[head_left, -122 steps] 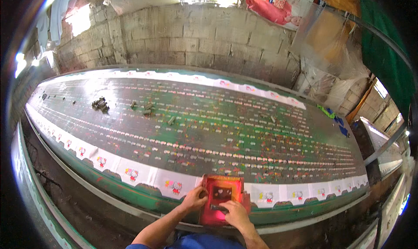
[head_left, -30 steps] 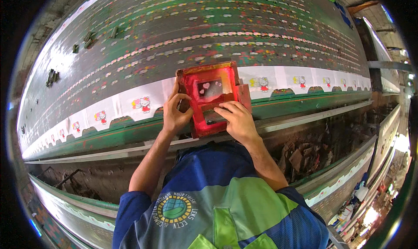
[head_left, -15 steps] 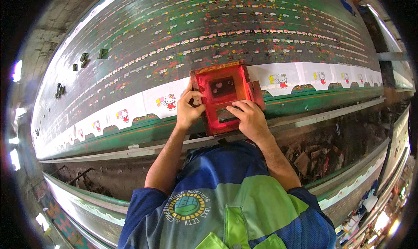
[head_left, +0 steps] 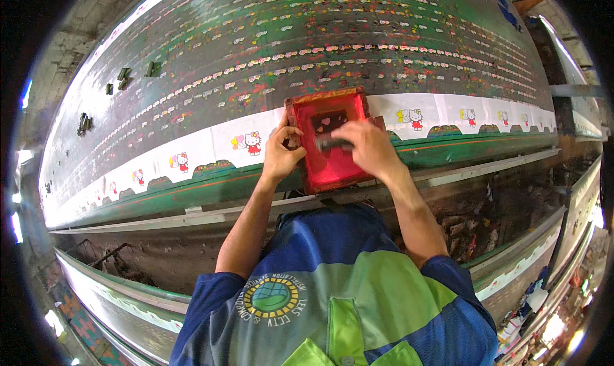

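A long, paint-speckled table (head_left: 332, 40) carries a white printed strip (head_left: 211, 142). A red screen frame (head_left: 329, 139) is steadied there by the left hand (head_left: 281, 154) gripping its edge; a dark squeegee (head_left: 332, 143) is clasped by the right hand (head_left: 366, 147). Any frame slip could smear the print.

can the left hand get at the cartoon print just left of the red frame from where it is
Probably yes. The left hand grips the left edge of the red screen frame, and the cat print lies right beside it on the white strip, with nothing between them.

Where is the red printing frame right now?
In the head view, the red frame lies centre, on the white fabric strip at the long table's near edge, between the left hand and right hand.
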{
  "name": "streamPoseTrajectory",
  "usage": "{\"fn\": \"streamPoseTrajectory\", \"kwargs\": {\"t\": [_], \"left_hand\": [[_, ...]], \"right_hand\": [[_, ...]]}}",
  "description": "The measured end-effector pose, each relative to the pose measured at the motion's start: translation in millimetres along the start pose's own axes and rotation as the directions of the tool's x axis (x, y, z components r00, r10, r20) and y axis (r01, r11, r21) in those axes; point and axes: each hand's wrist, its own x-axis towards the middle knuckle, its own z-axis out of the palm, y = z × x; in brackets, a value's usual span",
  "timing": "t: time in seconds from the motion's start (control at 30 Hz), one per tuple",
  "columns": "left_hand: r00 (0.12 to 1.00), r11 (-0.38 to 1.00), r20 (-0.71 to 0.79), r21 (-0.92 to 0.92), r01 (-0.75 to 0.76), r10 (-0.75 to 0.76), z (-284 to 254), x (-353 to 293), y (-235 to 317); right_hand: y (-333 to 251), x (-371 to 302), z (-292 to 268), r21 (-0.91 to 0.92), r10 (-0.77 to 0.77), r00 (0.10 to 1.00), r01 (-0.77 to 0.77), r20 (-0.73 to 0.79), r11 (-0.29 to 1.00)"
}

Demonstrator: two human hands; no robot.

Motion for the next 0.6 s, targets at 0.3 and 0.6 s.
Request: {"fn": "streamPoseTrajectory", "kwargs": {"t": [0.3, 0.6], "left_hand": [[0.983, 0.982, -0.012, 0.06, -0.18, 0.181, -1.2, -1.1, -1.0], [0.992, 0.987, -0.027, 0.108, -0.12, 0.124, 7.6, -2.6, 0.1]], "right_hand": [[8.3, 47.1, -2.4, -0.081, 0.173, 0.979, -0.165, 0.105, 0.983], [-27.0, -51.7, 22.2, -0.052, 0.1, 0.992, -0.104, -0.08, 0.993]]}}
